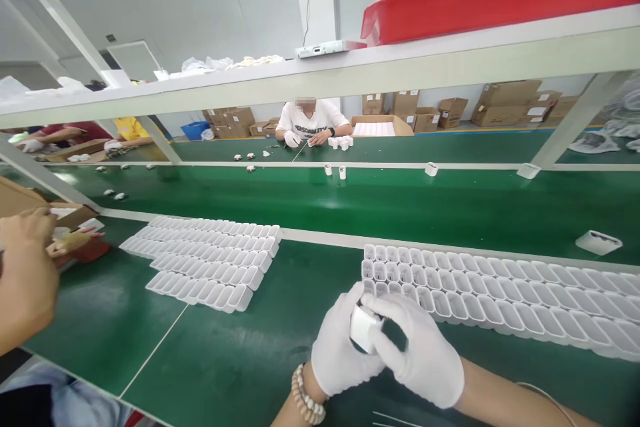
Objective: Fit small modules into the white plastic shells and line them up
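Note:
A small white plastic case [364, 328] is held between my two white-gloved hands, above the near edge of the green table. My left hand [343, 347] wraps round its left side, with a beaded bracelet at the wrist. Thumb and fingers of my right hand [417, 347] grip the case from the right. Just beyond my hands stand rows of open white housings [500, 283], packed side by side and stretching to the right. Another block of similar housings [210, 260] sits on the table to the left.
A green conveyor belt [320, 197] crosses behind the housings, carrying scattered white pieces, one a white case [599, 242] at right. A neighbour's arm [30, 273] reaches in from the left. Someone in a white shirt [314, 121] sits opposite. Overhead runs a shelf [320, 83] with a red tray [500, 3].

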`<state>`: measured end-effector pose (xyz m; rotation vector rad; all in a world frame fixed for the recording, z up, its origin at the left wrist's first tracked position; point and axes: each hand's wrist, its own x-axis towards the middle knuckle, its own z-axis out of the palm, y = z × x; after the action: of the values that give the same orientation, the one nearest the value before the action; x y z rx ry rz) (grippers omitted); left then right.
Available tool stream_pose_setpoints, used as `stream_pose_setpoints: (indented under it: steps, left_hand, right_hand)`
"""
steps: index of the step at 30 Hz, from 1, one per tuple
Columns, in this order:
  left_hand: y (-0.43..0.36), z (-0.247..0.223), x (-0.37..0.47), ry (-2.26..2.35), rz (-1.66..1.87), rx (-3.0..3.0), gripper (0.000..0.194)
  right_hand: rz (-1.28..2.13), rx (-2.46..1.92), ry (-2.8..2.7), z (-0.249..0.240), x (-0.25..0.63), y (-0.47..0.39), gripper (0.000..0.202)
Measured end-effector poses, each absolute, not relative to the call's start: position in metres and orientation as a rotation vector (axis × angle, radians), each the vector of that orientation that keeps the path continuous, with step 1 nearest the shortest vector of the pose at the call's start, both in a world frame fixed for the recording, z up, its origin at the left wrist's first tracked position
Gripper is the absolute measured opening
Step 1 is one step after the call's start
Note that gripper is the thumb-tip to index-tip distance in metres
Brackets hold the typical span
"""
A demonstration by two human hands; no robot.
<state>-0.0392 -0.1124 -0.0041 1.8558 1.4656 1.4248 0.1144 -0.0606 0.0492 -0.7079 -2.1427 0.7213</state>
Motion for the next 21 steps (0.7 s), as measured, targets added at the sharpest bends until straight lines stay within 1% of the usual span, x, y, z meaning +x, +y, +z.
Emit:
stream_pose_setpoints:
  steps: [2, 4, 8, 10, 13, 16, 21]
  left_hand:
    - [-0.111, 0.005, -0.044, 1.388, 1.367, 1.849, 0.081]
    - [-0.108, 0.014, -0.047, 1.366, 1.32, 1.805, 0.072]
    - [-0.104, 0.021, -0.045, 1.38, 1.122, 1.796, 0.041]
    - [-0.103, 0.021, -0.044, 1.431, 1.041, 1.795, 0.03]
    - [-0.104, 0.018, -0.045, 1.455, 1.018, 1.786, 0.03]
    - [-0.103, 0.017, -0.047, 1.433, 1.053, 1.865, 0.031]
    - [-0.102, 0.024, -0.044, 1.461, 1.145, 2.075, 0.034]
  right_hand:
    - [1.094, -0.78, -2.098, 0.056, 0.122, -0.053, 0.026]
    - [1.409, -0.832, -2.038, 0.06, 0.126, -0.048, 0.026]
    - [1.713, -0.832, -1.975, 0.057, 0.124, -0.046, 0.027]
    - [1.825, -0.798, -1.952, 0.052, 0.122, -0.047, 0.03]
    - [1.913, -0.787, -1.945, 0.048, 0.119, -0.047, 0.039]
    - [1.927, -0.775, -1.95, 0.046, 0.118, -0.047, 0.046]
    - [1.788, -0.813, -2.02, 0.038, 0.118, -0.049, 0.043]
